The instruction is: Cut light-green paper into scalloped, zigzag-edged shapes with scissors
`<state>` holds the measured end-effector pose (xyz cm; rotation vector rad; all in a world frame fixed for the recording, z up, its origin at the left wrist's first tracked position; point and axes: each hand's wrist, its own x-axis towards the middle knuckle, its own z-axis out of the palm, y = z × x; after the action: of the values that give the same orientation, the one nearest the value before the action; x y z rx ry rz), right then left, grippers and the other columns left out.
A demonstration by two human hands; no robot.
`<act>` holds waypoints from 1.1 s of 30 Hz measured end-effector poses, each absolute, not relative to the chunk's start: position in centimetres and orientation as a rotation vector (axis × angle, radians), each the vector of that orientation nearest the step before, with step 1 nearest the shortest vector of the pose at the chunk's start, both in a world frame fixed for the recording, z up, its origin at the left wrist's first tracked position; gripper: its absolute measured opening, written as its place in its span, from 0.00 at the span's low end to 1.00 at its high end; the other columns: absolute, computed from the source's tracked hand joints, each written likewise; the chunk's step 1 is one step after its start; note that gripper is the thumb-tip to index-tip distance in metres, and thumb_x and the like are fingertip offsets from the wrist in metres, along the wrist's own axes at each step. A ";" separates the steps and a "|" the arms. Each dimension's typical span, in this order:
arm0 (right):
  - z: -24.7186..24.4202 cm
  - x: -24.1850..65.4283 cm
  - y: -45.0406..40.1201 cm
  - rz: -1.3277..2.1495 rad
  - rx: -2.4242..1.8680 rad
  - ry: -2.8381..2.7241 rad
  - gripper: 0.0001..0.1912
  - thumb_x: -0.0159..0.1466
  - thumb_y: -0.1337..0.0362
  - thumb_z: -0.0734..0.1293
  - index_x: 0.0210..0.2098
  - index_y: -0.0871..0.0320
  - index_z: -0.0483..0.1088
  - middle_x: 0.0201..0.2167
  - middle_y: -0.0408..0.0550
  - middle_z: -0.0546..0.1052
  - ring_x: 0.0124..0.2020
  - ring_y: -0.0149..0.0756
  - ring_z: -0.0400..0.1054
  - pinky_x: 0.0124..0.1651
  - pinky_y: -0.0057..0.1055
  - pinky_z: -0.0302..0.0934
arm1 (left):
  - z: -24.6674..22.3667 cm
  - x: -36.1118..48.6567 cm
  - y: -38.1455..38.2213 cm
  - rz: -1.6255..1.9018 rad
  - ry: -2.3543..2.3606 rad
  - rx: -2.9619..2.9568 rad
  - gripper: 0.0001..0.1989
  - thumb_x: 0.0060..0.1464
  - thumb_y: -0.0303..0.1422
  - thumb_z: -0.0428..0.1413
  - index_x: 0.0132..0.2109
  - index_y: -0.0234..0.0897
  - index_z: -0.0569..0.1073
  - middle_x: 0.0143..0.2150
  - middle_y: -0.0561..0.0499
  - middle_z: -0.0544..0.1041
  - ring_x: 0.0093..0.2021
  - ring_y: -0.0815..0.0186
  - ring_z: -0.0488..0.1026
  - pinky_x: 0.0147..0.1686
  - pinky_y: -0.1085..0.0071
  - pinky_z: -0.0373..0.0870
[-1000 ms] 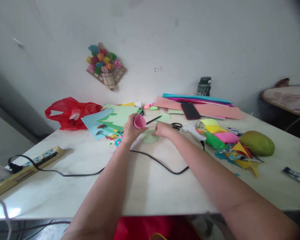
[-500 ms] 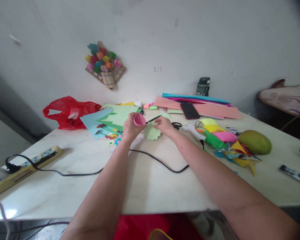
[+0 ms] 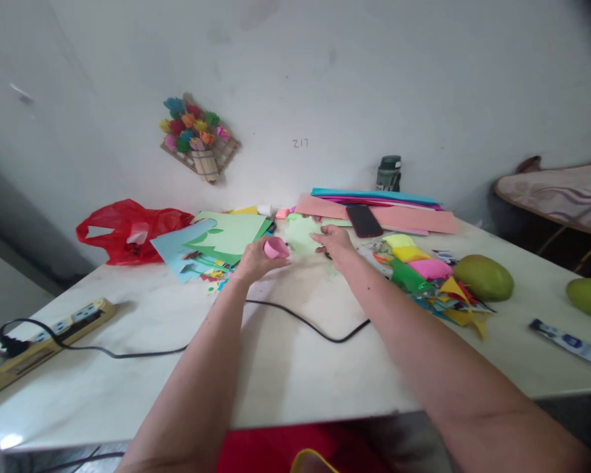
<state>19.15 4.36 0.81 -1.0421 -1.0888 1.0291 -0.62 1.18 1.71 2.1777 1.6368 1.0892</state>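
Observation:
My left hand is closed round a small pink cup, whose open mouth faces toward me. My right hand pinches the edge of a pale green paper piece between thumb and fingers. The paper is raised just above the table, beyond and to the right of the cup, and its outline is soft with blur. Faint green marks show on the tabletop below my right hand. Scissors are mostly hidden behind that hand.
Left are a red plastic bag, green paper sheets and a power strip. A black cord crosses the table. Right lie a phone, clay packets, paper scraps, a green fruit and a tube.
My right hand has taken hold of the pale green paper and lifted it up and away. The black stick between my hands is no longer visible. The view has shifted slightly.

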 end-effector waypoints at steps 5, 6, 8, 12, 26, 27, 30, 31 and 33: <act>1.2 19.0 4.3 0.924 -1.104 -1.159 0.09 0.50 0.67 0.66 0.30 0.59 0.63 0.24 0.41 0.66 0.25 0.28 0.64 0.23 0.25 0.64 | 1.7 -0.1 1.1 1.098 1.626 2.165 0.27 0.30 0.46 0.63 0.39 0.37 0.72 0.32 0.48 0.75 0.31 0.61 0.72 0.31 0.66 0.68; 1.2 19.0 4.3 0.886 -1.129 -1.198 0.10 0.50 0.66 0.66 0.32 0.59 0.63 0.26 0.41 0.67 0.26 0.29 0.64 0.24 0.25 0.63 | 1.7 0.0 1.1 1.102 1.642 2.164 0.27 0.30 0.46 0.63 0.39 0.37 0.72 0.31 0.48 0.75 0.31 0.61 0.72 0.31 0.66 0.68; 1.2 18.8 4.2 0.750 -1.189 -1.325 0.09 0.52 0.64 0.65 0.33 0.59 0.65 0.28 0.43 0.69 0.29 0.31 0.65 0.26 0.26 0.62 | 1.8 0.3 1.0 1.100 1.670 2.162 0.28 0.30 0.46 0.63 0.40 0.37 0.71 0.31 0.48 0.75 0.30 0.61 0.72 0.31 0.66 0.68; 1.4 18.2 3.0 0.337 -1.328 -1.633 0.13 0.58 0.58 0.59 0.26 0.60 0.69 0.21 0.43 0.70 0.29 0.34 0.65 0.32 0.26 0.59 | 1.8 0.5 0.9 1.116 1.718 2.160 0.30 0.30 0.49 0.62 0.41 0.37 0.70 0.32 0.48 0.75 0.31 0.61 0.72 0.32 0.66 0.67; 0.8 15.7 -0.6 -0.129 -0.929 -2.017 0.21 0.66 0.62 0.51 0.53 0.58 0.66 0.53 0.46 0.68 0.54 0.30 0.60 0.56 0.27 0.53 | 0.7 0.7 1.0 1.284 1.866 2.167 0.27 0.35 0.45 0.61 0.43 0.39 0.66 0.33 0.49 0.74 0.35 0.58 0.73 0.33 0.66 0.67; 0.7 15.7 -0.7 -0.145 -0.897 -2.025 0.21 0.66 0.62 0.51 0.52 0.59 0.66 0.53 0.46 0.68 0.54 0.31 0.61 0.56 0.27 0.53 | 0.7 0.7 1.0 1.294 1.866 2.161 0.27 0.36 0.45 0.60 0.43 0.39 0.66 0.34 0.48 0.75 0.35 0.58 0.73 0.34 0.66 0.67; 0.5 15.6 -0.6 -0.187 -0.836 -2.067 0.20 0.66 0.63 0.52 0.52 0.58 0.66 0.54 0.47 0.68 0.54 0.32 0.61 0.56 0.29 0.53 | 0.8 0.7 1.0 1.319 1.875 2.148 0.28 0.36 0.42 0.60 0.46 0.36 0.65 0.37 0.46 0.75 0.39 0.55 0.73 0.36 0.65 0.67; 0.4 15.5 -0.5 -0.201 -0.825 -2.082 0.20 0.65 0.64 0.52 0.52 0.58 0.66 0.54 0.47 0.68 0.54 0.32 0.61 0.56 0.31 0.54 | 0.8 0.8 1.0 1.315 1.886 2.143 0.28 0.36 0.41 0.60 0.46 0.35 0.66 0.37 0.45 0.75 0.40 0.55 0.73 0.37 0.65 0.67; 0.2 15.5 -0.3 -0.233 -0.820 -2.098 0.19 0.65 0.65 0.53 0.52 0.56 0.67 0.54 0.47 0.67 0.53 0.34 0.61 0.56 0.33 0.55 | 0.8 0.8 1.0 1.295 1.909 2.133 0.27 0.36 0.39 0.60 0.46 0.35 0.66 0.36 0.44 0.75 0.40 0.54 0.73 0.37 0.64 0.67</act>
<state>15.46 -0.28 0.19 -0.8199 -2.0981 -0.2330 0.82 1.01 0.77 2.1328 1.9094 1.2947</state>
